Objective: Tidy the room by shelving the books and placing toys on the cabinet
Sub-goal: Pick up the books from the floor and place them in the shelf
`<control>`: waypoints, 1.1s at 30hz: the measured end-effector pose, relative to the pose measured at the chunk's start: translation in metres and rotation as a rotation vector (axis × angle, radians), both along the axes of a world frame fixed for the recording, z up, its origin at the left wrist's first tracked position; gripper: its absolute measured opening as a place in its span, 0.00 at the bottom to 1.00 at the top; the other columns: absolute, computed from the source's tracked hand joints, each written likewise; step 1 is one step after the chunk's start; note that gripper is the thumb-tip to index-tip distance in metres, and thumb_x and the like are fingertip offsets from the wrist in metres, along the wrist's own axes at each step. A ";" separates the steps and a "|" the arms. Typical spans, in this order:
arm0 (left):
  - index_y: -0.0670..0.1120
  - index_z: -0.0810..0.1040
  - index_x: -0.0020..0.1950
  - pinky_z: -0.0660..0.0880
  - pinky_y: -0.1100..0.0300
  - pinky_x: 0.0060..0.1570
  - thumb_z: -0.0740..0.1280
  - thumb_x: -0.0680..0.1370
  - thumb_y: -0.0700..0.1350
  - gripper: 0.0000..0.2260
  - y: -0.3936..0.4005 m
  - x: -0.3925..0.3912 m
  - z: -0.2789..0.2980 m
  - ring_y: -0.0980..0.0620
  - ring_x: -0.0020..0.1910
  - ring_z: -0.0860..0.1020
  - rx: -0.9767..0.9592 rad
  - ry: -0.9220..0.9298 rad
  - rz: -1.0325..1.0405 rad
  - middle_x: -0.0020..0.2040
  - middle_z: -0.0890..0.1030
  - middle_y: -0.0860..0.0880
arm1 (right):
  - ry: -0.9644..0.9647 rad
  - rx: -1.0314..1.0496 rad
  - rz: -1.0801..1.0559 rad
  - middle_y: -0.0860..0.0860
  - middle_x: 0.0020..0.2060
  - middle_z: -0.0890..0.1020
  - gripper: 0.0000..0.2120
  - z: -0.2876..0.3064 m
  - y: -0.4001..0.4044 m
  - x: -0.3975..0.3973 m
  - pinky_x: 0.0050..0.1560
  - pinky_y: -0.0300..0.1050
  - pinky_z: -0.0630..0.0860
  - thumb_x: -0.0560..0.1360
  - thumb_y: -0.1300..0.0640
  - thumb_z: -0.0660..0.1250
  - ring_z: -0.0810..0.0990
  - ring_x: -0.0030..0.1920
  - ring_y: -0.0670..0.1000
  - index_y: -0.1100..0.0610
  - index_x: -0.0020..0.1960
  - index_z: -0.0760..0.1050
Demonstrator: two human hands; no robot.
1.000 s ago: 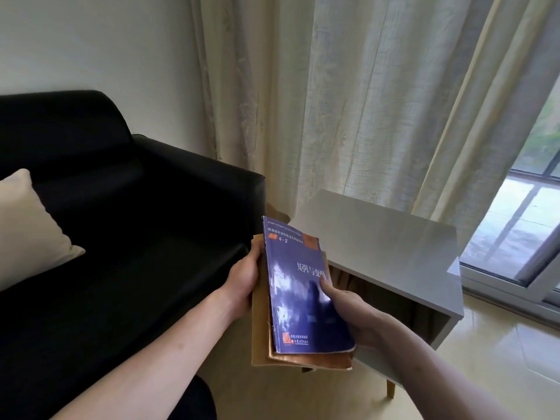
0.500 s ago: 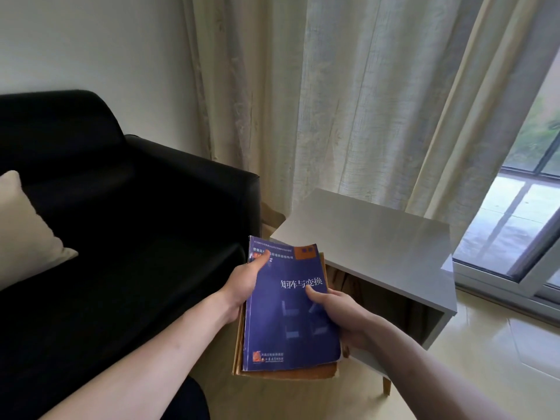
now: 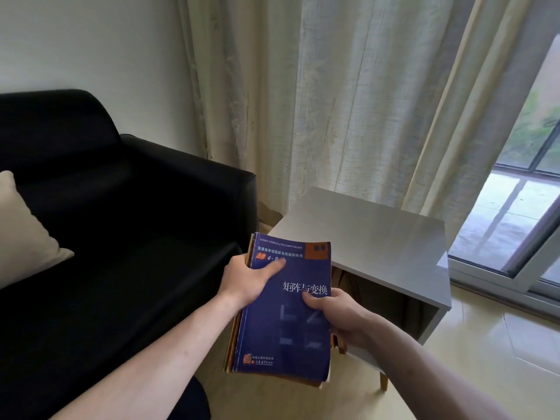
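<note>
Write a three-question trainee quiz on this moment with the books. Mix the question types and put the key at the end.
1. True or false: the blue book lies on top of the stack in the person's hands.
2. Which hand has its thumb laid across the blue cover near its top edge? A) left hand B) right hand C) neither
3. Fill in: the grey cabinet stands between the black sofa and the ______.

Key
1. True; orange-edged books show beneath it.
2. A; the right hand's thumb presses lower down, by the white title.
3. Window, which is partly covered by the curtain.
</note>
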State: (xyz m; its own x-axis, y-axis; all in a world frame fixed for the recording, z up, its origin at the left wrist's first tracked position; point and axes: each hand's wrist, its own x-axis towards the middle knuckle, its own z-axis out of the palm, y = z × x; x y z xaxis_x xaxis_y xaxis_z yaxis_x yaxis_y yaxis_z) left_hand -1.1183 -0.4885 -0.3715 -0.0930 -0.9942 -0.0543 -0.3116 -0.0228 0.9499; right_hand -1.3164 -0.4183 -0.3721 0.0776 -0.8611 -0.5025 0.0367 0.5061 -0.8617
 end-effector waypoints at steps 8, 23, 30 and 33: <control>0.48 0.80 0.55 0.83 0.51 0.50 0.61 0.82 0.63 0.19 0.000 0.001 -0.001 0.50 0.48 0.87 0.067 0.080 0.004 0.48 0.87 0.52 | 0.007 0.001 0.075 0.54 0.56 0.85 0.14 -0.006 0.001 -0.009 0.65 0.58 0.77 0.80 0.56 0.69 0.85 0.56 0.56 0.56 0.64 0.74; 0.45 0.80 0.58 0.83 0.48 0.55 0.62 0.83 0.62 0.21 0.015 -0.019 0.011 0.49 0.48 0.87 0.190 0.257 -0.118 0.48 0.88 0.48 | -0.028 0.058 -0.123 0.55 0.52 0.87 0.20 -0.010 -0.001 -0.013 0.62 0.62 0.79 0.81 0.43 0.66 0.87 0.52 0.57 0.57 0.64 0.73; 0.43 0.81 0.60 0.79 0.55 0.57 0.67 0.83 0.55 0.16 0.009 0.004 0.022 0.49 0.48 0.87 0.302 -0.002 -0.325 0.48 0.88 0.47 | 0.034 0.055 0.045 0.57 0.57 0.86 0.19 -0.009 0.005 -0.033 0.59 0.56 0.82 0.82 0.45 0.65 0.85 0.57 0.59 0.58 0.65 0.75; 0.42 0.81 0.60 0.81 0.54 0.59 0.69 0.82 0.54 0.16 0.017 0.003 0.015 0.49 0.49 0.88 0.327 -0.138 -0.425 0.48 0.89 0.48 | 0.118 0.061 0.108 0.54 0.56 0.86 0.18 -0.016 0.012 -0.042 0.52 0.50 0.84 0.82 0.45 0.65 0.86 0.55 0.56 0.56 0.65 0.75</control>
State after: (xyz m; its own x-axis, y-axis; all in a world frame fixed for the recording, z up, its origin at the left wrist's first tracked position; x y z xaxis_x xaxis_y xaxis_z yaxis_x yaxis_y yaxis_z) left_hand -1.1153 -0.4711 -0.3569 -0.4522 -0.8003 -0.3938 -0.4791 -0.1544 0.8641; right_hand -1.3585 -0.4058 -0.3885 0.1054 -0.8188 -0.5644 -0.1202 0.5529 -0.8246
